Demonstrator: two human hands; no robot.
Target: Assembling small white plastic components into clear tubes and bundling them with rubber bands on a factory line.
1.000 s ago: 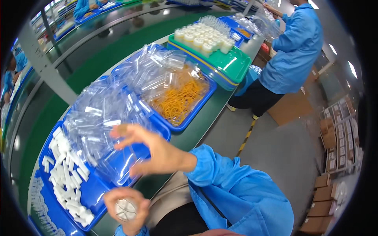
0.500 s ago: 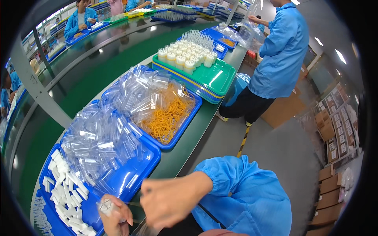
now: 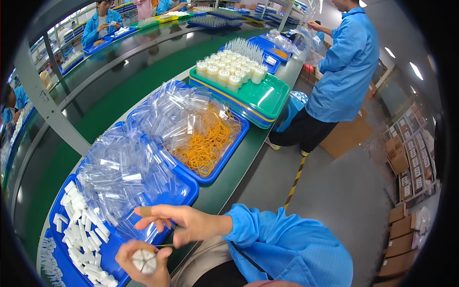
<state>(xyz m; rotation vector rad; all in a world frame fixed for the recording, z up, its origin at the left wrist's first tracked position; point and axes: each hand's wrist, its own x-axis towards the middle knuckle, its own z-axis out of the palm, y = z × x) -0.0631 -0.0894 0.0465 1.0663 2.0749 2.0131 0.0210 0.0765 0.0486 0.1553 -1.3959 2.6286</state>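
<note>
My left hand (image 3: 129,263) is closed around a bundle of white pieces (image 3: 144,261), its round end facing up and split into wedge-like segments. From the bundle a thin yellowish rubber band (image 3: 165,245) stretches to the thumb of my right hand (image 3: 191,225). That hand has its other fingers extended and apart, with a tan wrap on one fingertip. Beside my left hand, loose white sticks (image 3: 79,229) lie in a blue tray (image 3: 55,203). Clear plastic sleeves (image 3: 124,167) are heaped in the adjoining tray, below my right fingers.
Farther along, a blue tray (image 3: 217,171) holds orange rubber bands (image 3: 203,148) and more clear sleeves. Finished-looking white bundles (image 3: 224,71) stand on stacked trays with a green top (image 3: 267,95). A person in blue (image 3: 346,67) stands at the right; cartons (image 3: 401,239) line the floor.
My right hand has gone from a closed, blurred fist to extended fingers, moving slightly up and left. My left hand has turned the bundle, showing its segmented end more fully.
</note>
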